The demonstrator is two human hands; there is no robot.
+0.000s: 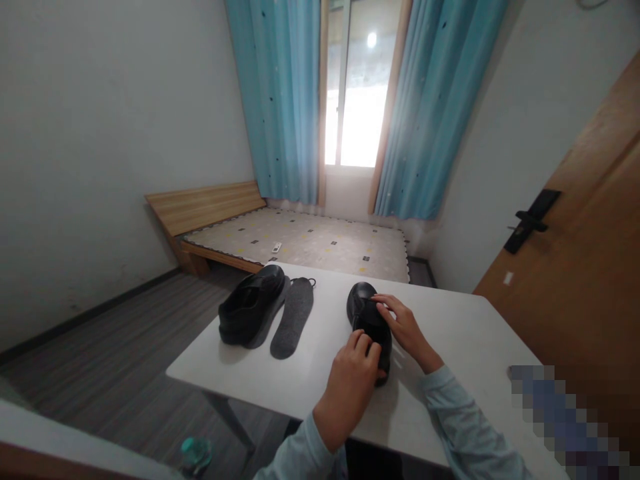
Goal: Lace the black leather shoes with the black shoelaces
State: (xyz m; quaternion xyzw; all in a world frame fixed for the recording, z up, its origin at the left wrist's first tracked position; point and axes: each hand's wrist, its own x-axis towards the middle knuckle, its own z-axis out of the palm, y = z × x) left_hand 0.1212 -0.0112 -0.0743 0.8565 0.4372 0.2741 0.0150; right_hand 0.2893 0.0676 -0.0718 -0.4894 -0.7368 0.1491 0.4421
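So the black shoe [369, 323] sits on the white surface [465, 347] with its long axis running straight away from the person, toe far, heel near. The left hand [350, 383] has its grip clamped on the heel end, while the right hand [407, 328] rests fingers on the tongue area. The other shoe [250, 305] and a grey insole [293, 317] lie well apart to the left.
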